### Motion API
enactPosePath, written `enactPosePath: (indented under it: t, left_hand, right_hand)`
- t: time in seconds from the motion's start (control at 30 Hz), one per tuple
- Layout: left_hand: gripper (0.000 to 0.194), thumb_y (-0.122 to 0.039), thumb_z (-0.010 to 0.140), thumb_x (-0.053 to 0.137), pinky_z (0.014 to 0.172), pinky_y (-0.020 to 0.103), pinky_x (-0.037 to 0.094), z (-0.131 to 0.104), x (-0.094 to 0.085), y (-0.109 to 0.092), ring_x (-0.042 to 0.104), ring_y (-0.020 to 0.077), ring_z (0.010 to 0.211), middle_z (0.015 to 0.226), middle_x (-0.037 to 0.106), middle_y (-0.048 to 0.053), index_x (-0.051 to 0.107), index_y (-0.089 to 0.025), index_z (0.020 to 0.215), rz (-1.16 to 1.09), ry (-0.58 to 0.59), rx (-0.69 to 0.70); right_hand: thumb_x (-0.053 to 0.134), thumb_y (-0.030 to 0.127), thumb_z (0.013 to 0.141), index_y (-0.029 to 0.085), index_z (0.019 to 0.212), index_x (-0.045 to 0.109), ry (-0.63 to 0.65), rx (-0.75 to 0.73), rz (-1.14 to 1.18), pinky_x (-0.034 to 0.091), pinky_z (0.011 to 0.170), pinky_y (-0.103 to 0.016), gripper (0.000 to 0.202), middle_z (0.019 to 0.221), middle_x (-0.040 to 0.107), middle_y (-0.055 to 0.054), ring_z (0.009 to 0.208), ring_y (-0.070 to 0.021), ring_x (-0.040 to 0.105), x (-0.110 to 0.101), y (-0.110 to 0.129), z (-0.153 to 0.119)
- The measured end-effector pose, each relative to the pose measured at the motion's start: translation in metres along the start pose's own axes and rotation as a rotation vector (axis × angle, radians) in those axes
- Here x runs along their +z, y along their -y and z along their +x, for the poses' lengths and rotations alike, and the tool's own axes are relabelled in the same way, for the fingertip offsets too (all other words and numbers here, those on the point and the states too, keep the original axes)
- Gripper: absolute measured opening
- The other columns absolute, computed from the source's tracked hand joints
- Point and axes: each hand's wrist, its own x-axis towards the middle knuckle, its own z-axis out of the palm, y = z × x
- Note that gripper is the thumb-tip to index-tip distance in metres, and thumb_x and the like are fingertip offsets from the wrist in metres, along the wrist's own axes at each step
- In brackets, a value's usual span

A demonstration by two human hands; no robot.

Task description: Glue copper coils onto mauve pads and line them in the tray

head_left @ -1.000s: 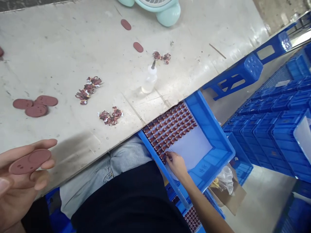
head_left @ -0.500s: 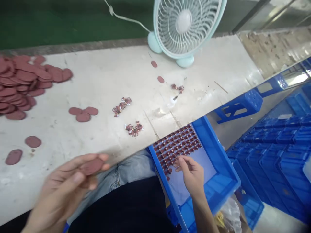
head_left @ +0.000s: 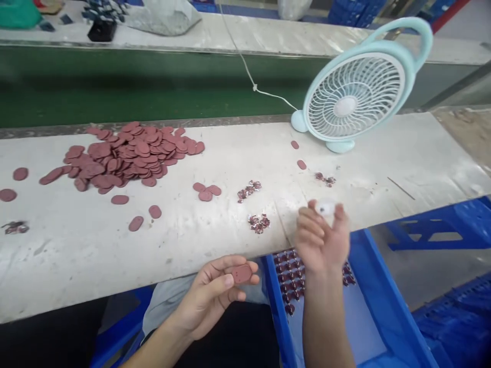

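My left hand pinches a flat reddish-brown oval disc between thumb and fingers, in front of the table edge. Tiny dark dots show on its upper face. My right hand, a little blurred, is raised over the table's front edge, its thumb and fingers closed round a small whitish bottle with a dark tip. Left of that hand lie two small clusters of shiny brown-and-silver pieces. Beneath the right forearm, a blue crate holds rows of small dark red pieces on a pale sheet.
A large heap of oval discs covers the table's back left, with several loose ones nearby. A light blue fan stands at the back right, its white cord running backward. A thin stick lies at right. A blue stool stands below.
My right hand has left the crate and risen to the table, taking hold of the whitish bottle that lay there. My left hand still holds the disc. The view has swung left and up.
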Motion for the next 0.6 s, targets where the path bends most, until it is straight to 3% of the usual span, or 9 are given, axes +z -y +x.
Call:
enactPosePath:
  t: [0.1, 0.17, 0.27, 0.37, 0.47, 0.53, 0.6]
  left_hand:
    - [0.024, -0.017, 0.087, 0.070, 0.070, 0.016, 0.059, 0.002, 0.000, 0.002, 0.074, 0.0203, 0.102, 0.117, 0.077, 0.011, 0.076, -0.020, 0.110, -0.017, -0.004, 0.000]
    - [0.024, -0.016, 0.086, 0.070, 0.072, 0.016, 0.058, 0.004, 0.001, 0.004, 0.074, 0.0197, 0.102, 0.117, 0.077, 0.011, 0.076, -0.020, 0.110, -0.027, -0.011, -0.009]
    - [0.025, -0.016, 0.086, 0.072, 0.074, 0.016, 0.058, 0.004, 0.003, 0.009, 0.074, 0.0194, 0.104, 0.117, 0.077, 0.010, 0.076, -0.020, 0.110, -0.041, -0.002, -0.012]
    - [0.026, -0.018, 0.084, 0.074, 0.076, 0.017, 0.058, 0.003, 0.005, 0.012, 0.075, 0.0178, 0.099, 0.116, 0.078, 0.010, 0.076, -0.020, 0.110, -0.047, 0.000, -0.005]
    - [0.026, -0.021, 0.084, 0.076, 0.076, 0.018, 0.058, 0.001, 0.003, 0.013, 0.075, 0.0152, 0.089, 0.117, 0.077, 0.010, 0.077, -0.021, 0.110, -0.045, -0.010, 0.002]
    - [0.027, -0.021, 0.083, 0.076, 0.076, 0.019, 0.058, 0.000, 0.002, 0.013, 0.075, 0.0147, 0.087, 0.118, 0.077, 0.010, 0.076, -0.021, 0.110, -0.038, -0.011, 0.007]
    - [0.028, -0.021, 0.083, 0.076, 0.076, 0.019, 0.058, -0.001, 0.000, 0.013, 0.075, 0.0151, 0.087, 0.118, 0.077, 0.010, 0.076, -0.020, 0.111, -0.030, -0.011, 0.011]
  right_hand:
    - [0.051, 0.057, 0.090, 0.026, 0.097, 0.065, -0.157, -0.071, -0.301, 0.036, 0.029, -0.014, 0.035, 0.061, 0.051, 0.006, 0.038, -0.0071, 0.041, 0.016, -0.014, -0.041]
    - [0.055, 0.060, 0.088, 0.027, 0.099, 0.064, -0.175, -0.112, -0.455, 0.036, 0.028, -0.018, 0.035, 0.059, 0.052, 0.005, 0.036, -0.0097, 0.043, 0.024, -0.031, -0.067]
    - [0.061, 0.050, 0.090, 0.027, 0.105, 0.063, -0.162, -0.211, -0.664, 0.045, 0.037, -0.025, 0.028, 0.063, 0.058, 0.003, 0.043, -0.0144, 0.055, 0.030, -0.055, -0.093]
    - [0.062, 0.047, 0.089, 0.030, 0.112, 0.061, -0.128, -0.303, -0.820, 0.051, 0.048, -0.035, 0.028, 0.067, 0.063, 0.000, 0.053, -0.0206, 0.062, 0.031, -0.071, -0.103]
    - [0.061, 0.051, 0.089, 0.032, 0.111, 0.060, -0.196, -0.350, -0.893, 0.055, 0.058, -0.045, 0.029, 0.071, 0.066, -0.001, 0.057, -0.0249, 0.064, 0.030, -0.077, -0.104]
    - [0.059, 0.048, 0.090, 0.032, 0.111, 0.061, -0.241, -0.404, -0.948, 0.055, 0.061, -0.048, 0.027, 0.077, 0.067, -0.002, 0.060, -0.0261, 0.065, 0.027, -0.079, -0.105]
    - [0.054, 0.044, 0.092, 0.032, 0.116, 0.059, -0.206, -0.447, -1.053, 0.055, 0.061, -0.048, 0.028, 0.083, 0.067, -0.003, 0.064, -0.0274, 0.066, 0.021, -0.081, -0.107]
